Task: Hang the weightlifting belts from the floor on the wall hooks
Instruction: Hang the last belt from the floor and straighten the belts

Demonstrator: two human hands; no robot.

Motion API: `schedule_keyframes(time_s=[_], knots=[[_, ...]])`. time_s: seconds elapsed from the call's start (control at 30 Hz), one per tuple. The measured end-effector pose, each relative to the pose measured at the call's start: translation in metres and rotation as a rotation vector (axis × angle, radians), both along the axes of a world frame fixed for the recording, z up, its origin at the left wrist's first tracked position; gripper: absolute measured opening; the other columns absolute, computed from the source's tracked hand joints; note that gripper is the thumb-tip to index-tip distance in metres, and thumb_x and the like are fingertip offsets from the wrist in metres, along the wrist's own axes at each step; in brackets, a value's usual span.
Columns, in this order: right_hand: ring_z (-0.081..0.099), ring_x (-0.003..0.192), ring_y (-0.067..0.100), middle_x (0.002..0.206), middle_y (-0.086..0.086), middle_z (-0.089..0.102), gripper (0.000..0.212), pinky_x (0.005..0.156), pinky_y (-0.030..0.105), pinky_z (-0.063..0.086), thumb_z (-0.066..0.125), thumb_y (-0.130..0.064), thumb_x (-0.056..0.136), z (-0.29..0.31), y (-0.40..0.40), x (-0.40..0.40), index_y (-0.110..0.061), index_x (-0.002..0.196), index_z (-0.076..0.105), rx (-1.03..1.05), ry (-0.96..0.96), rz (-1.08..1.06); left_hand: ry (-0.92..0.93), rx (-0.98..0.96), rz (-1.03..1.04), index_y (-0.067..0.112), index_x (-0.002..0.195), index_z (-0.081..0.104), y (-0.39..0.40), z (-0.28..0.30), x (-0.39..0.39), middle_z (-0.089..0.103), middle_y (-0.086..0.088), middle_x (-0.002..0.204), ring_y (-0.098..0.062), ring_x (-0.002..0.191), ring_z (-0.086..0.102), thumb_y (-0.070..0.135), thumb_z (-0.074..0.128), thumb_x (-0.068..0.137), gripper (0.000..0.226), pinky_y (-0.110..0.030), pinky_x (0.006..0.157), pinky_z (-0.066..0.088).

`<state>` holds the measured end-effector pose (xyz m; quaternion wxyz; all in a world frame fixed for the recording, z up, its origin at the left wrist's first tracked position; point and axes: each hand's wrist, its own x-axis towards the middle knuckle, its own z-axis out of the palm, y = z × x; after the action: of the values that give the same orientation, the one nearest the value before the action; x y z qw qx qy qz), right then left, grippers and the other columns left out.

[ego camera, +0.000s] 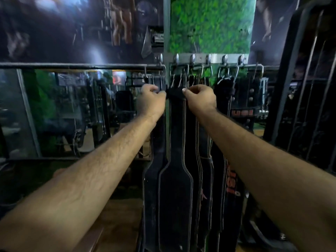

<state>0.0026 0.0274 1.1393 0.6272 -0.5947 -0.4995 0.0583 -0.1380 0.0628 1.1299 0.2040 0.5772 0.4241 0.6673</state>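
Fingers of left hand (151,99) and right hand (199,98) pinching stitched black leather belt (175,171), below metal hooks (192,58)

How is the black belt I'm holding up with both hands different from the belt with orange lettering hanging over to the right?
The stitched black belt is pinched at its narrow top by the left hand and right hand, below the hook rail; the orange-lettered belt hangs untouched. The black belt shows pale edge stitching and no visible print; the other carries orange lettering. The black belt is in front, the lettered one partly hidden. Both are dark and hang vertically.
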Motion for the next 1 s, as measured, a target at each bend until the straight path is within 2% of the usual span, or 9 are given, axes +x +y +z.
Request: schedule_keyframes(time_s=[0.1,0.2,0.37,0.5,0.63,0.7,0.77,0.83,1.0], knots=[[0.065,0.093,0.017,0.106,-0.005,0.069,0.038,0.076,0.028,0.05,0.066,-0.045,0.091,0.009,0.017,-0.002,-0.023,0.122,0.066,0.03,-0.052,-0.114,-0.017,0.014,0.112,0.02,0.122,0.055,0.034,0.018,-0.009,0.064,-0.004,0.117,-0.023,0.101,0.064,0.037,0.066,0.084,0.043,-0.034,0.08,0.054],[0.068,0.105,0.023,0.118,-0.001,0.071,0.051,0.083,0.031,0.055,0.066,-0.05,0.09,0.013,0.032,-0.006,-0.021,0.131,0.061,0.036,-0.123,-0.177,-0.032,-0.091,0.12,0.019,0.141,0.041,0.053,0.025,-0.012,0.052,-0.005,0.138,-0.026,0.121,0.055,0.044,0.063,0.087,0.064,-0.041,0.098,0.049],[0.069,0.104,0.024,0.114,0.0,0.072,0.044,0.085,0.036,0.058,0.066,-0.052,0.091,0.033,0.048,-0.009,-0.02,0.12,0.066,-0.015,-0.176,-0.22,-0.093,-0.155,-0.093,0.008,0.137,0.051,0.081,0.042,-0.015,0.063,-0.01,0.132,-0.027,0.112,0.062,0.041,0.056,0.097,0.053,-0.032,0.083,0.047],[0.067,0.105,0.025,0.119,0.004,0.07,0.045,0.084,0.034,0.056,0.064,-0.051,0.093,0.046,0.058,-0.009,-0.017,0.122,0.064,-0.111,-0.289,-0.269,-0.047,-0.203,-0.236,0.012,0.147,0.041,0.101,0.045,-0.018,0.053,-0.011,0.146,-0.029,0.129,0.053,0.042,0.051,0.101,0.056,-0.041,0.108,0.044],[0.063,0.114,0.031,0.127,0.011,0.064,0.047,0.088,0.036,0.05,0.058,-0.049,0.097,0.053,0.067,-0.012,-0.012,0.126,0.061,-0.177,-0.375,-0.312,0.015,-0.166,-0.31,0.012,0.156,0.03,0.118,0.042,-0.02,0.041,-0.009,0.156,-0.026,0.138,0.044,0.041,0.048,0.105,0.061,-0.031,0.105,0.035],[0.058,0.121,0.033,0.132,0.013,0.06,0.046,0.094,0.038,0.048,0.052,-0.047,0.101,0.051,0.068,-0.016,-0.011,0.128,0.056,-0.141,-0.379,-0.336,0.016,-0.12,-0.317,0.009,0.148,0.04,0.12,0.039,-0.02,0.049,-0.009,0.147,-0.025,0.134,0.047,0.039,0.047,0.106,0.052,-0.03,0.1,0.035],[0.057,0.122,0.034,0.131,0.013,0.061,0.042,0.088,0.037,0.045,0.047,-0.043,0.104,0.046,0.069,-0.022,-0.01,0.128,0.054,-0.082,-0.36,-0.343,-0.015,-0.045,-0.303,0.011,0.111,0.06,0.123,0.035,-0.018,0.063,-0.005,0.112,-0.017,0.102,0.057,0.035,0.049,0.105,0.026,-0.026,0.082,0.043],[0.06,0.117,0.033,0.125,0.011,0.065,0.037,0.077,0.033,0.04,0.046,-0.04,0.105,0.042,0.069,-0.025,-0.011,0.127,0.053,-0.03,-0.303,-0.325,-0.062,0.008,-0.29,0.021,0.079,0.049,0.124,0.033,-0.016,0.052,0.004,0.082,-0.009,0.075,0.047,0.031,0.05,0.105,0.028,-0.023,0.063,0.037],[0.064,0.11,0.034,0.121,0.009,0.068,0.033,0.078,0.032,0.043,0.048,-0.041,0.103,0.048,0.063,-0.016,-0.016,0.124,0.056,0.086,-0.217,-0.319,-0.168,0.117,-0.363,0.022,0.075,0.044,0.125,0.04,-0.019,0.042,0.005,0.073,-0.009,0.066,0.039,0.032,0.053,0.103,0.032,-0.028,0.063,0.036]])
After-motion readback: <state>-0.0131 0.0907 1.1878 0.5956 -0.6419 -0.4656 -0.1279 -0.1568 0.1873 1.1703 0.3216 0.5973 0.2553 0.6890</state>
